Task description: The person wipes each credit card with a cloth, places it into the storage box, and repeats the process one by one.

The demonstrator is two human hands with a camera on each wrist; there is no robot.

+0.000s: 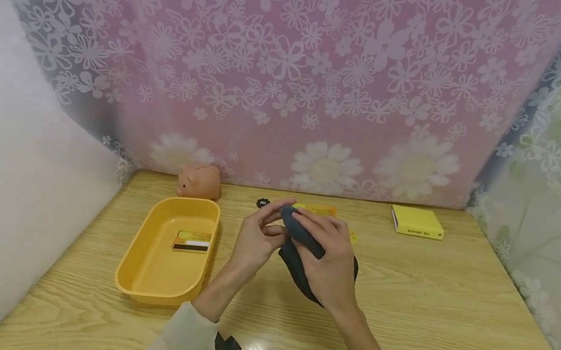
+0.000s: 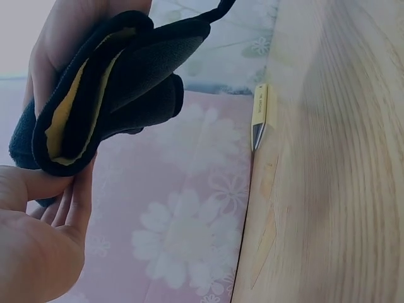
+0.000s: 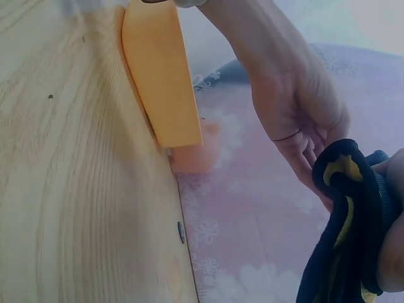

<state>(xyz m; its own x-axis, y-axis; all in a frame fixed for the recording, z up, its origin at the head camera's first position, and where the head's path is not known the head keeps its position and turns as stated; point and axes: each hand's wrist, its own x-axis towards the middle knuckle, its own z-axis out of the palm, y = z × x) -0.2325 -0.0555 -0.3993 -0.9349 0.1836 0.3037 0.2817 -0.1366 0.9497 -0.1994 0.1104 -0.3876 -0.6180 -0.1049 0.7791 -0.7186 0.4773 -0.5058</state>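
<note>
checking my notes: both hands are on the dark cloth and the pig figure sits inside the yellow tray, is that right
No: the pig figure isn't inside the yellow tray; the head view shows it on the table beyond the tray's far end. The left hand and right hand are on the dark cloth.

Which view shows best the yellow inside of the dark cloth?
The left wrist view: the dark cloth opens toward it, baring the yellow inside. The right wrist view shows smaller yellow patches; the head view, only its dark outside.

One cloth (image 1: 305,238), one tray (image 1: 150,267), one piggy bank (image 1: 202,181), one book (image 1: 415,221).
</note>
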